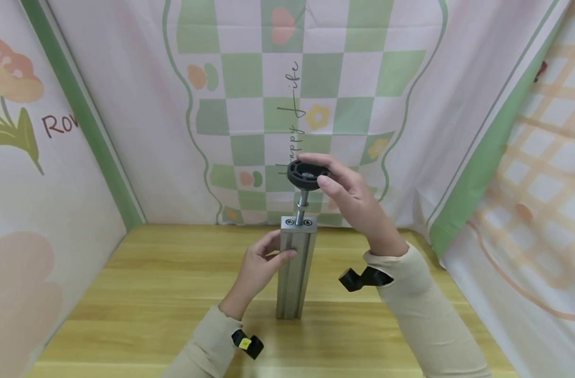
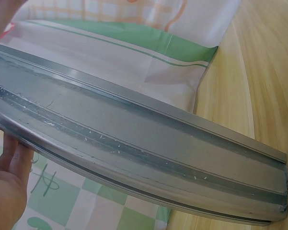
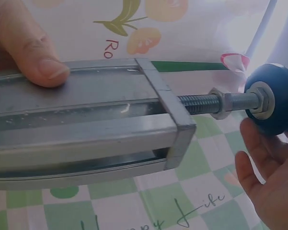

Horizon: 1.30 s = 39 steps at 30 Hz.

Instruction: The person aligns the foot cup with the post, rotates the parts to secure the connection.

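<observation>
An aluminium profile point(image 1: 291, 283) stands upright on the wooden table, with a metal plate point(image 1: 299, 224) fixed across its top by two screws. From that plate rises the threaded stem point(image 3: 199, 104) of a leveling foot, carrying a hex nut point(image 3: 222, 103) partway along. The foot's round black pad point(image 1: 296, 181) sits tilted at the top. My left hand point(image 1: 259, 265) grips the profile near its upper end, thumb on the near face. My right hand point(image 1: 358, 202) holds the pad's right rim between thumb and fingers. Grooves with small pale specks run along the profile point(image 2: 134, 129).
The wooden table point(image 1: 164, 283) spreads around the profile. Behind it hangs a green-checked cloth point(image 1: 242, 73), with printed cloths at both sides. A small black mount point(image 1: 365, 278) is on the right sleeve, another point(image 1: 248, 344) on the left.
</observation>
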{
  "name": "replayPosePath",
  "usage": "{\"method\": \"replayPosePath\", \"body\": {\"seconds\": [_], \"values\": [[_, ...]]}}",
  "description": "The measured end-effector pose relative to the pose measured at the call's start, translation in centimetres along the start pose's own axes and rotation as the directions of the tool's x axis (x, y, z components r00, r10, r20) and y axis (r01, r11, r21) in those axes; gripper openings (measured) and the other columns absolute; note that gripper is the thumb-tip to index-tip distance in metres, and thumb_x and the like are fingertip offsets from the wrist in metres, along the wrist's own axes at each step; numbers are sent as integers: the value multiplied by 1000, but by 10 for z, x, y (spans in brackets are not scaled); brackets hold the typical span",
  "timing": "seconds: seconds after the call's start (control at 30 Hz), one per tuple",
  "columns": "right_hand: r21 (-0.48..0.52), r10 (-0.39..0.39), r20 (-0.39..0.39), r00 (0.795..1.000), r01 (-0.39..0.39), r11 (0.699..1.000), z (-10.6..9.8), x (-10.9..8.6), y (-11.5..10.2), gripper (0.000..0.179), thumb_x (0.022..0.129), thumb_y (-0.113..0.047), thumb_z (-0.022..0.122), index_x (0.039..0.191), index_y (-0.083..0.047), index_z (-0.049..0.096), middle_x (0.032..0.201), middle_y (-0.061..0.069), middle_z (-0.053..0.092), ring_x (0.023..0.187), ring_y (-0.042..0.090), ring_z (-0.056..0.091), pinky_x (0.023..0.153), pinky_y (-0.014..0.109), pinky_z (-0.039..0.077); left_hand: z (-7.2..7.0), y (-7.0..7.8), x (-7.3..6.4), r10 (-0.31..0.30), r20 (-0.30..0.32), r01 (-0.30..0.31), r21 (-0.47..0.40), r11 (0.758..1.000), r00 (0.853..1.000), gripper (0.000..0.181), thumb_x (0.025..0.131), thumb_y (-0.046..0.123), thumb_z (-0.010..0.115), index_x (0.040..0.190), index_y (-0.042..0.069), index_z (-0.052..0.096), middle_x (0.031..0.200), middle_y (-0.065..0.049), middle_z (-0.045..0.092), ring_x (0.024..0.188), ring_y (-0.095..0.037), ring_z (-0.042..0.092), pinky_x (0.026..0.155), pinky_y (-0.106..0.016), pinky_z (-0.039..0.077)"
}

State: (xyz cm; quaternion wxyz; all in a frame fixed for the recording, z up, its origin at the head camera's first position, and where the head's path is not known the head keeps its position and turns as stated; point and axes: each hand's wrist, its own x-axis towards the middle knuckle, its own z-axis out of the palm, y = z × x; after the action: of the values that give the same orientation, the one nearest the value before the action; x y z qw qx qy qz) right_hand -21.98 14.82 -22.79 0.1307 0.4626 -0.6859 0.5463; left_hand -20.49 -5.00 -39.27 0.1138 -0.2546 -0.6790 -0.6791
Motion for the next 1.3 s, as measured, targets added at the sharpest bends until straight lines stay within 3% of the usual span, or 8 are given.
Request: {"method": "replayPosePath", "body": {"seconds": [0.2,0.37,0.57,0.67,0.77,0.9,1.07,1.3], "values": [[22,12,-118,993,-9,1000,7,-2,4,58,99,-39,63,139,1,50,121,16,59,103,27,57,91,28,50,1,-1,0,16,2,-16,3,1000,1000,38,92,10,74,129,10,65,108,-8,70,97,-21,67,81,-36,60],[-94,0,-204,979,-19,995,14,1,6,73,88,-53,73,139,-5,53,115,9,51,86,24,48,80,28,45,0,-1,0,10,3,-10,7,1000,1000,38,93,11,74,129,11,65,109,-7,70,97,-21,67,82,-36,60],[-266,-52,-221,974,-9,964,18,2,6,65,92,-60,63,135,-11,61,126,10,46,106,21,47,84,31,43,0,0,-1,6,1,-6,9,1000,1000,38,93,11,73,129,11,65,110,-7,70,98,-21,67,82,-36,60],[-198,-28,-183,983,-9,980,18,1,6,55,103,-47,47,139,-7,57,141,12,45,121,23,47,95,36,45,1,-1,-1,6,-1,-6,6,1000,1000,37,92,10,74,129,10,65,109,-8,70,98,-21,67,82,-36,60],[2,28,-119,993,-28,1000,17,0,5,52,102,-29,35,144,-1,48,152,13,40,135,27,41,109,42,35,1,-1,-1,4,-6,-4,3,1000,1000,37,92,9,74,128,9,65,108,-8,70,97,-21,67,82,-36,60],[190,29,-55,998,-18,982,15,0,5,54,99,-20,30,147,2,42,152,23,40,141,31,35,117,45,22,1,0,-1,-4,-6,4,2,1000,1000,37,92,10,74,128,9,65,108,-8,70,97,-21,67,82,-36,60],[227,37,-48,998,-25,974,14,-1,7,53,99,-18,31,149,1,39,147,25,44,134,33,43,116,41,28,1,0,-1,-16,-3,16,4,1000,1000,38,92,11,74,129,10,65,109,-7,70,98,-21,67,83,-36,59],[124,63,-104,993,-50,991,14,-4,8,55,98,-20,40,151,-3,40,137,18,54,120,30,55,103,33,44,1,1,0,-17,-7,17,8,1000,1000,38,93,10,74,130,10,64,109,-8,70,97,-21,67,83,-36,59]]}}
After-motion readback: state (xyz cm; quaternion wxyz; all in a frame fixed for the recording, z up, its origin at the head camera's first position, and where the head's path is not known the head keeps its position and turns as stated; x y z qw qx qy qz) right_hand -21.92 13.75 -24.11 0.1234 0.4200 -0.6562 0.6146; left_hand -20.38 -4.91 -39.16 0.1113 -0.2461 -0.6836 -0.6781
